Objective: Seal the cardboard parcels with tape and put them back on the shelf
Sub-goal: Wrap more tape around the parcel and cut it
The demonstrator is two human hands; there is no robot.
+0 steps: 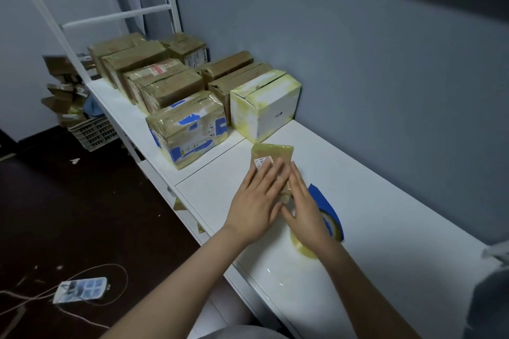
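Here both hands lie flat on a small parcel [271, 155] on the white table [385, 215]. The left hand [254, 206] has its fingers straight and slightly spread, pressing down on the parcel's near half. The right hand [305, 209] lies beside it with straight fingers held together along the parcel's right edge. Neither hand curls round anything.

The parcel is a flat, small packet of brown cardboard, glossy under yellowish clear tape. A white label with dark print shows just beyond the left fingertips. Its far end sticks out past both sets of fingertips, and its near end is hidden under the palms.

Under the right wrist sits a roll of yellowish clear tape [303, 249]. To the right of the right fingers a blue tape piece [330, 209] touches that roll; whether it is a separate roll cannot be told.

Beyond the fingertips stands a white box [264, 104] banded with yellowish tape. Further left is a taped brown box with blue patches [187, 132]. Behind these, more taped brown parcels [170, 88] stand in rows.
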